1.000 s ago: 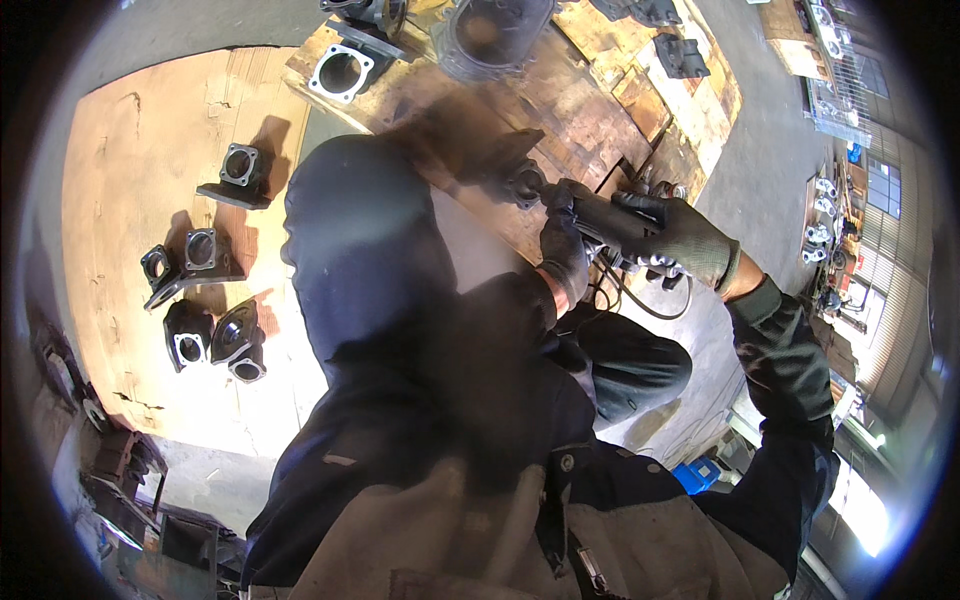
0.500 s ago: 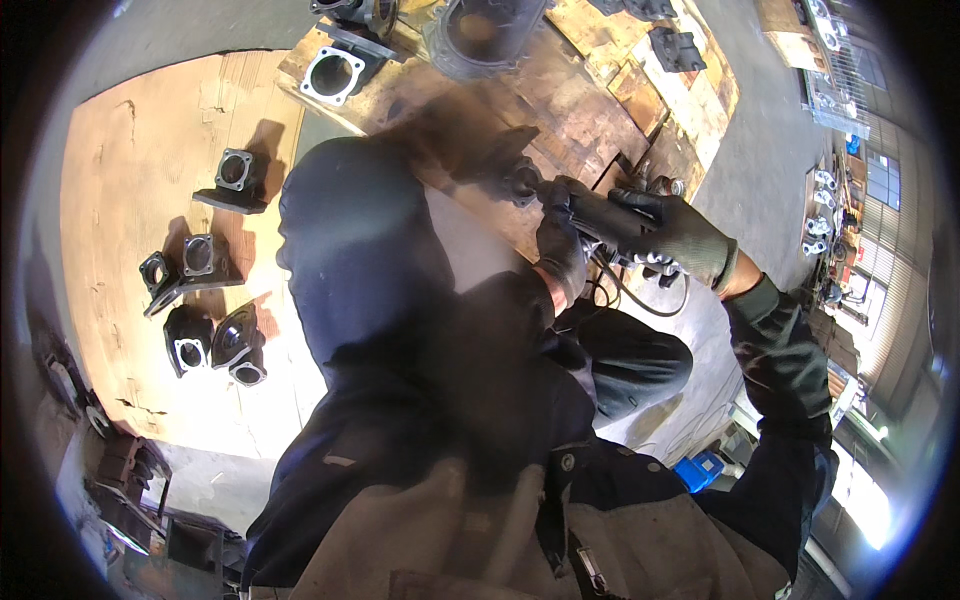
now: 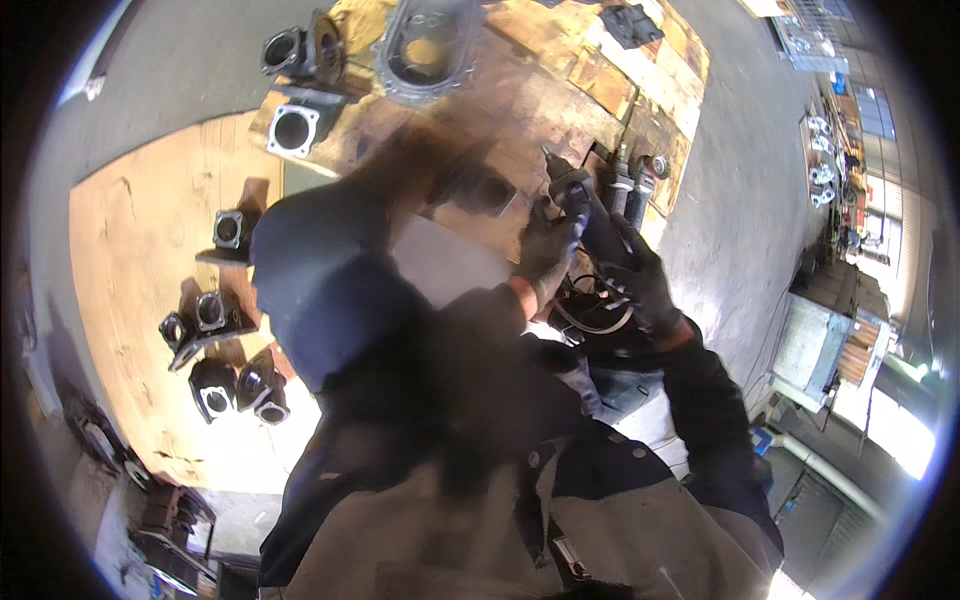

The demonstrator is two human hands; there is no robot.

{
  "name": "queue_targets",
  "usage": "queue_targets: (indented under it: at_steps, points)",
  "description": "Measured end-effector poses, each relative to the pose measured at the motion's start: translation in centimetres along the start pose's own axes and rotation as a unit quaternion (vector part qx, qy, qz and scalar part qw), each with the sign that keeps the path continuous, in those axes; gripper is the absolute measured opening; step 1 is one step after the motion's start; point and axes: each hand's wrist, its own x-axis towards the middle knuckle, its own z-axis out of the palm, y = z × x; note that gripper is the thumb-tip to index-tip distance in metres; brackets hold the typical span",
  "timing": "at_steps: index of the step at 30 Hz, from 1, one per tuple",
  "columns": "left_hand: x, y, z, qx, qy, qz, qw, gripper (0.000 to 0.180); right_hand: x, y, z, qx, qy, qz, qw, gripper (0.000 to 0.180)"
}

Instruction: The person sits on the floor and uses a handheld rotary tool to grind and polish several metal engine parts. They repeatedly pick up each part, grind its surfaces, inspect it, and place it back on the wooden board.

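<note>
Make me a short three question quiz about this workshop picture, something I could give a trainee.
1. True or false: both gloved hands are on the same power tool.
2. Which lies nearest the top edge of the picture? A) the oval metal frame B) the cluster of dark flanged castings C) the coiled cable
3. Fill in: the castings on the person's left rest on a pale ______ board.

Key
1. True: the left hand grips near the front of the tool, the right hand grips behind it.
2. A
3. wooden
</note>
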Motion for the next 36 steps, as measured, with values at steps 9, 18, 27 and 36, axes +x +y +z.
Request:
queue_targets:
  at_steps: [9, 18, 27, 36]
  points:
    - [11.6, 8.1, -7.0, 0.567, 0.134, -0.026, 0.812, 0.065, 14.7, 10.2, 0.6, -0.200, 0.209, -0.202, 0.936, 0.084]
    - [14.8, 7.5, -12.5, 0.543, -0.149, -0.314, 0.765, 0.035, 21.9, 17.2, 1.1, -0.380, 0.221, -0.094, 0.894, 0.084]
    - [8.1, 13.3, -11.3, 0.449, -0.168, -0.085, 0.873, 0.027, 20.4, 14.7, 0.8, -0.364, 0.237, -0.078, 0.897, 0.087]
    - [1.5, 23.6, -2.0, 0.275, -0.195, 0.046, 0.940, 0.028, 3.2, -5.3, 3.0, 0.278, -0.188, -0.306, 0.891, 0.079]
